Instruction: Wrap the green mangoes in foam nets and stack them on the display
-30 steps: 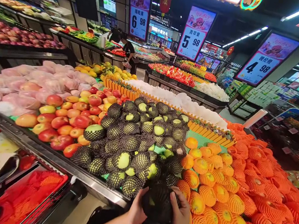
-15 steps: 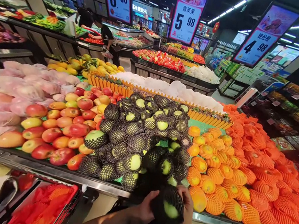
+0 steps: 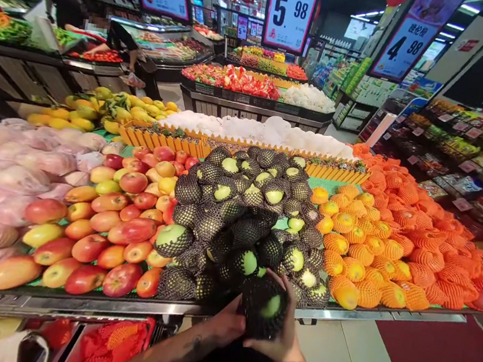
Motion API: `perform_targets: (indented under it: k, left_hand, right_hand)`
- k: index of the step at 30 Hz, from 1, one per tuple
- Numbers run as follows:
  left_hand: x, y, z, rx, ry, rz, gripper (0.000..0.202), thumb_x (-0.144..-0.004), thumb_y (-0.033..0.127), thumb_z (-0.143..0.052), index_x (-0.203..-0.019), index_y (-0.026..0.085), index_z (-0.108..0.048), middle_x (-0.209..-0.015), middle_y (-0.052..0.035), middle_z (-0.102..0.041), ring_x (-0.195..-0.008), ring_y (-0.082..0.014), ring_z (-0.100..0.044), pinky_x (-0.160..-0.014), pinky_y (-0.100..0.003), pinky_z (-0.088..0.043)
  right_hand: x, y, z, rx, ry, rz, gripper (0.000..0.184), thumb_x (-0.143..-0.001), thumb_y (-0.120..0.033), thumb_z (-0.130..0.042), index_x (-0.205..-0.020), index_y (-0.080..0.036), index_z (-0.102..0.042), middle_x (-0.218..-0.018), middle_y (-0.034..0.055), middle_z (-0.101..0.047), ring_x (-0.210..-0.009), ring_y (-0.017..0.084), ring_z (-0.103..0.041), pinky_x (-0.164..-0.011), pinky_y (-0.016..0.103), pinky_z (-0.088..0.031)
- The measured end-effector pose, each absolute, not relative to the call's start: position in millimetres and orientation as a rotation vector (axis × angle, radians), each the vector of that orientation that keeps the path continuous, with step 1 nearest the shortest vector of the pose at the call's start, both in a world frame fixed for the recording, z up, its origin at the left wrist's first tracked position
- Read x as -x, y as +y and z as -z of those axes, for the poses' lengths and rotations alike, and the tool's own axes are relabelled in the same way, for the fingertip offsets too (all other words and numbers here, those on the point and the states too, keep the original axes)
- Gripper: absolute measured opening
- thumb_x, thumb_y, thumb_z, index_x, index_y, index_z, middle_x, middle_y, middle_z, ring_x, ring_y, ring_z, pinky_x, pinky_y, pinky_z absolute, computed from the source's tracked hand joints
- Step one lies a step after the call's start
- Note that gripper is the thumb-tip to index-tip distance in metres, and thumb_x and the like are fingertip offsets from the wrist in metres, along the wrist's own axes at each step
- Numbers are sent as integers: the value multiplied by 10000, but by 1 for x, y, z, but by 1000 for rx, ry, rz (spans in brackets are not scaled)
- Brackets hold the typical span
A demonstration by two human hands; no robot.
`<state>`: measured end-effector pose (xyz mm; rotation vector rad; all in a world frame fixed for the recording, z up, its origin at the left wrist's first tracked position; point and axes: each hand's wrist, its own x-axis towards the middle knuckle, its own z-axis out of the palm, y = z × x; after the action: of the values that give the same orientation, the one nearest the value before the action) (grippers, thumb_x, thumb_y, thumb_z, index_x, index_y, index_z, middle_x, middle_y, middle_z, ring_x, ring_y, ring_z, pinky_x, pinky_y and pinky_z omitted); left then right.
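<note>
Close to my body, a green apple [image 3: 272,307] in a black foam net is held between both hands. My left hand [image 3: 226,323] closes on its left side, fingers partly hidden behind the net. My right hand [image 3: 286,329] wraps around its right side and underside. Just beyond lies a pile of netted green apples [image 3: 218,219], part of it in my shadow. Bare red and yellow apples [image 3: 106,228] sit to the left of the pile, and oranges in orange nets [image 3: 361,250] to the right.
A metal edge [image 3: 74,303] runs along the display's front. Below left stands a crate of red nets [image 3: 114,339]. An orange picket divider [image 3: 162,139] backs the apples, with white-wrapped fruit [image 3: 257,129] behind. Price signs [image 3: 290,12] hang overhead. A person [image 3: 121,40] stands at a far counter.
My view has turned and shifted, so the display sits differently. The netted apple stays in both hands, and my right hand now reaches further around and beneath it.
</note>
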<state>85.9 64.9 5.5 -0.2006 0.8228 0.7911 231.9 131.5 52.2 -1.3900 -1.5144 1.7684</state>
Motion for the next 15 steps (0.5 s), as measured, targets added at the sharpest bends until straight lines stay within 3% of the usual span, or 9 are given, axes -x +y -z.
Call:
perform_targets:
  k: [4,8,12,15]
  left_hand:
    - [-61,57,-8,154,733,-782,1068,-262,686,-959,-1164,167,-720,-1205,-147,-697,-1247,-394,-572,-1104,-486,-422]
    - [-51,53,1,127,631,-831,890,-435,664,-947,-1124,154,-707,-1114,-122,-697,-1150,-323,-620,-1051,-434,-446]
    - [-45,52,13,142,741,-965,780,-542,519,-972,-1191,238,-642,-1241,-83,-611,-1145,-233,-588,-952,-325,-460]
    - [-39,54,17,69,678,-1053,1051,-477,525,-993,-1395,337,-517,-1464,-97,-476,-1279,-267,-525,-1036,-369,-437]
  right_hand:
    - [-218,105,-41,1506,-1488,-1762,1257,-385,-394,-1020,-1491,-227,-445,-1412,160,-600,-1282,387,-601,-1097,504,-485]
    - [-211,93,-37,1742,-1643,-1394,1031,-434,-318,-961,-1368,-195,-542,-1310,165,-652,-1173,387,-648,-998,497,-544]
    - [-203,99,-43,1881,-1621,-1219,954,-469,-236,-894,-1350,-191,-531,-1296,172,-660,-1159,384,-650,-970,483,-554]
    - [-195,111,-54,1835,-1675,-1263,924,-515,-229,-845,-1373,-191,-503,-1258,161,-684,-1115,361,-678,-925,442,-574]
